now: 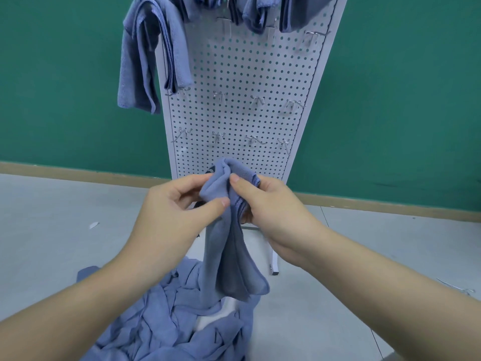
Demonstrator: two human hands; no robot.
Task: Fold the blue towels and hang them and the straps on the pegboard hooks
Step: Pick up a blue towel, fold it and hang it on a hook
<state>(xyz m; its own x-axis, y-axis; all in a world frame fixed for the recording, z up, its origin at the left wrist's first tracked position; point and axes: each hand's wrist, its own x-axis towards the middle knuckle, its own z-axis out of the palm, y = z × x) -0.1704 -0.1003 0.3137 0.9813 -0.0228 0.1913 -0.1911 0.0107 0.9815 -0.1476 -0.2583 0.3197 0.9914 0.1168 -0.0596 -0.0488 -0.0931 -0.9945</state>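
Left hand (179, 204), right hand (270, 204) both pinch folded blue towel (231, 246); long axis vertical, free end hanging down.

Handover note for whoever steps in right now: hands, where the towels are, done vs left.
Left hand and right hand: both pinch the top of one folded blue towel, held in front of the pegboard, its lower end hanging free.
Done: a folded towel hangs at the board's upper left; more hang along the top edge.
Left: hang the held towel; the two lower rows of hooks are bare. An unfolded pile of towels lies on the floor below. No straps clearly visible.
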